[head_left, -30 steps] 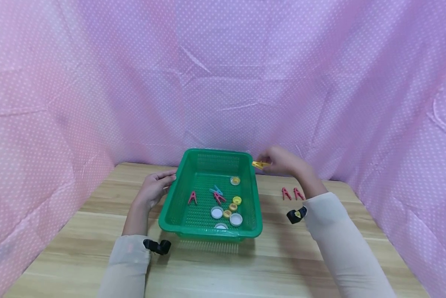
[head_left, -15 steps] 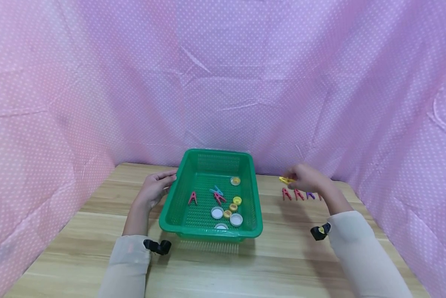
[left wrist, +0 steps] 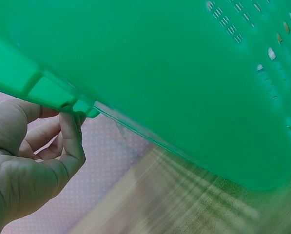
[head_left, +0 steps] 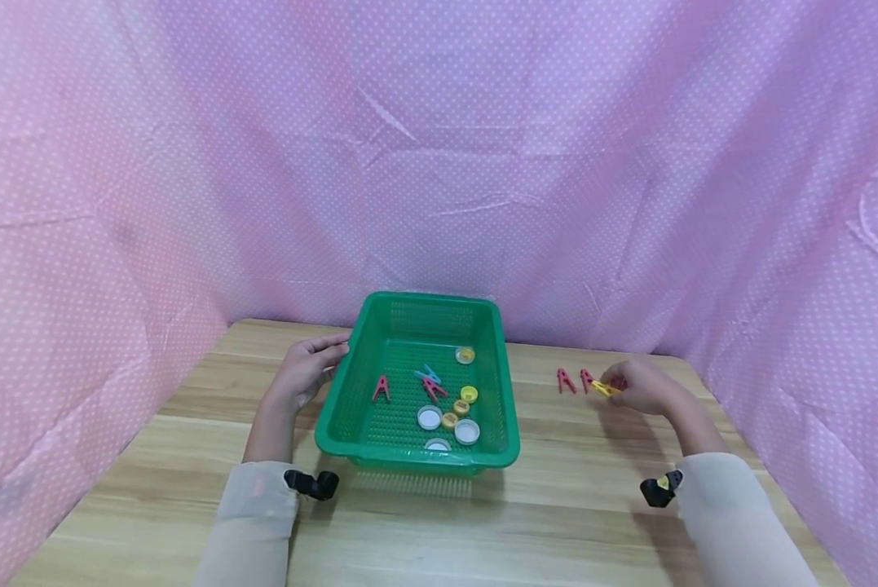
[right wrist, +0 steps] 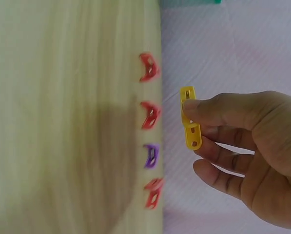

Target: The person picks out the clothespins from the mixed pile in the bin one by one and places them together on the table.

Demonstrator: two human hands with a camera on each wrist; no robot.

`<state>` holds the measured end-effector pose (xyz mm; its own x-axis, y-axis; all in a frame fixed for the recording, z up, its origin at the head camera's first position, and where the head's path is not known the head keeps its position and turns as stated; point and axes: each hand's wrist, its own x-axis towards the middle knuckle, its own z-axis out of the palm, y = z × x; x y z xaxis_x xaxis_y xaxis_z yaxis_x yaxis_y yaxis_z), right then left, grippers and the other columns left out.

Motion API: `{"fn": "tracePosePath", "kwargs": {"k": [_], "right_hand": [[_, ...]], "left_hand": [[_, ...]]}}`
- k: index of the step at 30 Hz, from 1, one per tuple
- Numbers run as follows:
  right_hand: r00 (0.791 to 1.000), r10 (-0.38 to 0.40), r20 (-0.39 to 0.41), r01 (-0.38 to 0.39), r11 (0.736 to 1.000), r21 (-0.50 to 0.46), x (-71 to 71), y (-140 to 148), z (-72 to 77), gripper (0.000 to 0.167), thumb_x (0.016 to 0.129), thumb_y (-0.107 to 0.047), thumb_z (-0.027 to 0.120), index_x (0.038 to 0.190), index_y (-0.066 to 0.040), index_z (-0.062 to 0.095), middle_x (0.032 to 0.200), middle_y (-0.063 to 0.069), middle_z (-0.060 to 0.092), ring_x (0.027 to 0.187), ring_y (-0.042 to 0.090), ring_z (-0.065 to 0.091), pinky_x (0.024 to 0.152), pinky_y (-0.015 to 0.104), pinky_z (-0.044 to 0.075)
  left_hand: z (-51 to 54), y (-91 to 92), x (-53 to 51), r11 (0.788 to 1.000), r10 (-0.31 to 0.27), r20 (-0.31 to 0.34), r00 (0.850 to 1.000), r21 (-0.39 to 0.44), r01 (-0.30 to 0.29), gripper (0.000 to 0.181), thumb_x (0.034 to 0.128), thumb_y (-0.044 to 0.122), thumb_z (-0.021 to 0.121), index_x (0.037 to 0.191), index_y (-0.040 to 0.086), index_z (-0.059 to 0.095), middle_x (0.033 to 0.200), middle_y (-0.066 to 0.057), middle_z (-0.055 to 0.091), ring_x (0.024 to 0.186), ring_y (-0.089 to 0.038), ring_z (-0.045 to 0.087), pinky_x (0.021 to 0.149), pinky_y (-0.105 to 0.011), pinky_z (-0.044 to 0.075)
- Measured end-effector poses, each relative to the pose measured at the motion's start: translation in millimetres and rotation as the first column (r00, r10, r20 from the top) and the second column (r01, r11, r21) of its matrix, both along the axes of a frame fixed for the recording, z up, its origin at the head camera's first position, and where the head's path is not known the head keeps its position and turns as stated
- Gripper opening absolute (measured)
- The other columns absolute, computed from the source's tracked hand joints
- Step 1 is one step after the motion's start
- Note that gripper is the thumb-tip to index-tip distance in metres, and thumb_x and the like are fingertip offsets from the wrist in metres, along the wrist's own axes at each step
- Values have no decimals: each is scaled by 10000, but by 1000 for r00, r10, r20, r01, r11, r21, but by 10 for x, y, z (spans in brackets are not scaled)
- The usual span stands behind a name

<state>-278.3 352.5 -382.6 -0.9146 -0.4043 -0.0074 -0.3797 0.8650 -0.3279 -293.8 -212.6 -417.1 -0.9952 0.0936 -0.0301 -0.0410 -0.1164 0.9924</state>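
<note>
My left hand (head_left: 308, 373) holds the left rim of a green plastic basket (head_left: 508, 391); in the left wrist view its thumb and fingers pinch the rim's edge. Between the thumb and fingers of my right hand (head_left: 647, 387) is a yellow clothespin (right wrist: 190, 119), held above the table. A row of clothespins lies near it: a red clothespin (right wrist: 149, 67), a second red clothespin (right wrist: 151, 115), a purple clothespin (right wrist: 151, 156) and another red clothespin (right wrist: 154, 193). In the head view my right hand hides the last two.
Inside the basket lie a red clothespin (head_left: 381, 389), a blue clothespin (head_left: 429, 375) against another red clothespin (head_left: 434, 390), and several bottle caps, such as a white cap (head_left: 430, 417) and a yellow cap (head_left: 469, 395). A pink dotted curtain (head_left: 439, 204) hangs behind the wooden table (head_left: 556, 522).
My right hand has carried the yellow clothespin from beside the basket's far right corner rightward and down toward the row on the table. My left hand and the basket have stayed in place.
</note>
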Motion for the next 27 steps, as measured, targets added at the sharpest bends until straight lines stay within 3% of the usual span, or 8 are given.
{"fn": "tracePosePath", "kwargs": {"k": [9, 17, 27], "right_hand": [[997, -82, 12, 82, 997, -14, 100, 355, -182, 275, 793, -36, 789, 1031, 89, 733, 850, 52, 683, 802, 194, 611, 729, 394, 523], [978, -197, 66, 201, 978, -52, 173, 582, -285, 344, 818, -82, 789, 1098, 102, 712, 904, 80, 666, 835, 212, 586, 725, 367, 499], [955, -293, 35, 295, 955, -35, 224, 715, -325, 360, 882, -131, 753, 1125, 125, 683, 916, 139, 677, 849, 273, 627, 763, 457, 536]], "left_hand": [[3, -3, -7, 1000, 3, 2, 1000, -2, -3, 457, 1030, 106, 628, 1421, -106, 522, 998, 61, 714, 886, -82, 647, 833, -246, 550], [-7, -13, -10, 1000, 3, 0, 1000, 2, -3, 445, 1027, 112, 636, 1404, -103, 539, 1005, 55, 719, 879, -85, 654, 822, -248, 555], [6, -12, -15, 1000, -7, 5, 1000, -1, 7, 466, 1021, 149, 658, 1408, -87, 548, 1073, 23, 721, 922, -99, 665, 820, -251, 562]]}}
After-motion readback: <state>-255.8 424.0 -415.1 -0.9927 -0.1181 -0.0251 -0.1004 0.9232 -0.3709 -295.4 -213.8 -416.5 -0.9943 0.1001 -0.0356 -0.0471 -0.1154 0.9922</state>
